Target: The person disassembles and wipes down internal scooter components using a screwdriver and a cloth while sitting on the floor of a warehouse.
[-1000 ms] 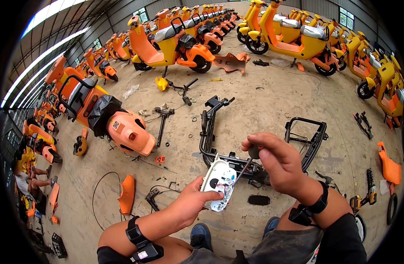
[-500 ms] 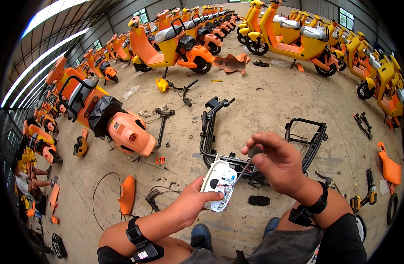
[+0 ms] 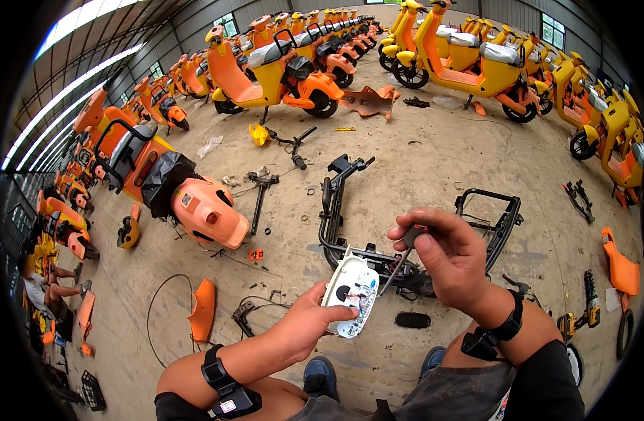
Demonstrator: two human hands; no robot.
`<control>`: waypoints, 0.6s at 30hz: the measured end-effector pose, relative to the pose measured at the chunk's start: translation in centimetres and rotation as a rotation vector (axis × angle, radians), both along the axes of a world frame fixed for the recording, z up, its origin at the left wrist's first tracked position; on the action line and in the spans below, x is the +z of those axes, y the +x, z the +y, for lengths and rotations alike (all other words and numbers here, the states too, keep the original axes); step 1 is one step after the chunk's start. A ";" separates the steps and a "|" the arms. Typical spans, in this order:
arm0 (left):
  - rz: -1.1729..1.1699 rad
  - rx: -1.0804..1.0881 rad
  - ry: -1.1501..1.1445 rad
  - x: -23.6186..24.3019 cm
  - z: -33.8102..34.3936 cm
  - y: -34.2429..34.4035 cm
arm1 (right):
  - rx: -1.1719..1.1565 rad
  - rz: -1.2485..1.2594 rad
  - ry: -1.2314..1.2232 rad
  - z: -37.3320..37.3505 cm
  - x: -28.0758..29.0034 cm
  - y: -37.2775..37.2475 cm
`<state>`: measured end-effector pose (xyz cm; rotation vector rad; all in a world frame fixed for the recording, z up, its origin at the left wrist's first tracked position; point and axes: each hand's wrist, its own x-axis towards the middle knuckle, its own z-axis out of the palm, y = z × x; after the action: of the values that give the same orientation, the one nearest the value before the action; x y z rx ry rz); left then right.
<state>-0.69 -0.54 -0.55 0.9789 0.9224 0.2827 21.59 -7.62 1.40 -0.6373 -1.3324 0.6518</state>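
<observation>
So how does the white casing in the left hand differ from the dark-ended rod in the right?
The white casing is broad and shallow, while the dark-ended rod is slim and straight. The white casing shows a circuit board with wires; the dark-ended rod shows only a grey shaft and a thicker dark top. Both are held up in bare hands: the casing in the left hand, the rod in the right hand.

Gotta be a scooter workshop: orange-and-yellow scooters (image 3: 266,77) in rows beyond the right grip (image 3: 450,265), bare black frame (image 3: 327,221) near it, metal walls (image 3: 194,29) behind.
</observation>
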 end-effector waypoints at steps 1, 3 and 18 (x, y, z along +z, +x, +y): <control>-0.003 0.004 -0.003 0.1 0.0 0.0 | -0.001 0.004 -0.004 0.1 0.0 0.0; -0.012 0.006 -0.004 0.1 0.0 0.0 | -0.003 0.012 -0.014 0.1 0.0 0.0; 0.095 -0.432 0.176 0.7 -0.5 0.0 | 0.040 0.080 0.042 -0.2 0.4 -0.7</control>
<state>-0.65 -1.08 0.16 1.3345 0.7560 -0.0503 20.90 -7.80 1.78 -0.5467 -1.2841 0.6733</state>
